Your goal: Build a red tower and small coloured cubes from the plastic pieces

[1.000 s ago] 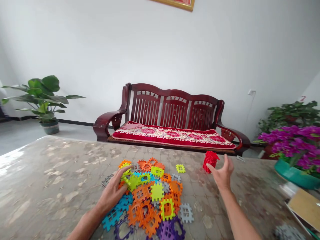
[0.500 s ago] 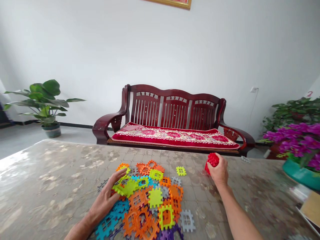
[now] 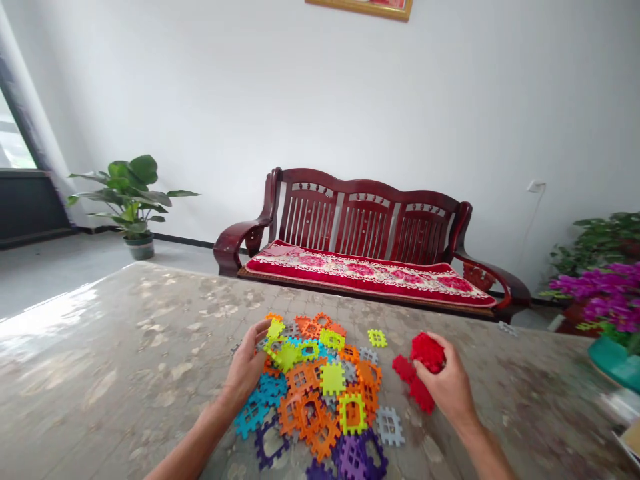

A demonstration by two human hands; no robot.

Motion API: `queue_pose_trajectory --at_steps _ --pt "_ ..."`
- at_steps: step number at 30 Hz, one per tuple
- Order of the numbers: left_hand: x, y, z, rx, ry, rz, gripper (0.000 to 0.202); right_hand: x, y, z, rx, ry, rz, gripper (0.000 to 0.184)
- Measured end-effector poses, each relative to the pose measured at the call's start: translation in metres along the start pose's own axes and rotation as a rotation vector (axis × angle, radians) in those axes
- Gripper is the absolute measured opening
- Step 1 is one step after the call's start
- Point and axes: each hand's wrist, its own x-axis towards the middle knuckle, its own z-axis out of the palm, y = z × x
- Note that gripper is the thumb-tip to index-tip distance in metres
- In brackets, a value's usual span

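My right hand (image 3: 450,380) grips a stack of red interlocking plastic tiles (image 3: 427,352) between thumb and fingers. Beneath and left of the stack, more red tiles (image 3: 404,367) lie on the table. My left hand (image 3: 246,363) rests along the left side of a heap of toothed tiles, its fingers stretched out and nothing visibly held. A yellow-green tile (image 3: 287,355) lies just right of its fingers. Orange tiles (image 3: 301,377) fill the middle of the heap, with blue tiles (image 3: 250,415) at the lower left and purple tiles (image 3: 351,456) nearest me.
The heap lies on a table (image 3: 125,373) with a patterned, shiny cover. Apart from it are a yellow-green tile (image 3: 377,338) and a grey tile (image 3: 390,427). At the right stands a teal flowerpot (image 3: 613,360) with purple flowers. A wooden bench (image 3: 363,213) is behind the table.
My right hand has come nearer to me with the red tiles, and some now lie spread below it. The left hand stays beside the heap. The whole view has turned left.
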Motion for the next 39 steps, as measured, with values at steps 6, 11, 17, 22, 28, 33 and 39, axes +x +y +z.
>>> queue_pose_trajectory --at_steps 6,11,17,22,28,33,39 --pt "-0.004 0.002 0.006 0.171 0.056 0.095 0.059 -0.021 -0.089 0.024 0.017 -0.421 -0.18 0.059" --pt "-0.015 0.025 0.005 0.247 -0.065 0.232 0.05 -0.024 -0.15 0.049 -0.016 -0.681 -0.369 0.083" --pt "-0.021 0.045 0.004 0.404 -0.279 0.457 0.055 -0.025 -0.172 0.062 0.05 -0.815 -0.409 0.08" --pt "-0.019 0.04 0.011 0.573 -0.287 0.467 0.035 -0.013 -0.145 0.054 0.156 -0.714 -0.376 0.056" --pt "-0.013 0.036 0.003 0.608 -0.133 0.286 0.026 0.03 -0.019 0.042 -0.033 -0.35 -0.084 0.044" --pt "-0.002 0.031 -0.007 0.748 -0.014 0.111 0.032 0.06 0.07 0.029 -0.483 -0.243 0.144 0.059" --pt "0.01 0.041 -0.015 0.922 0.076 0.123 0.045 0.076 0.097 0.025 -0.558 -0.484 0.261 0.07"
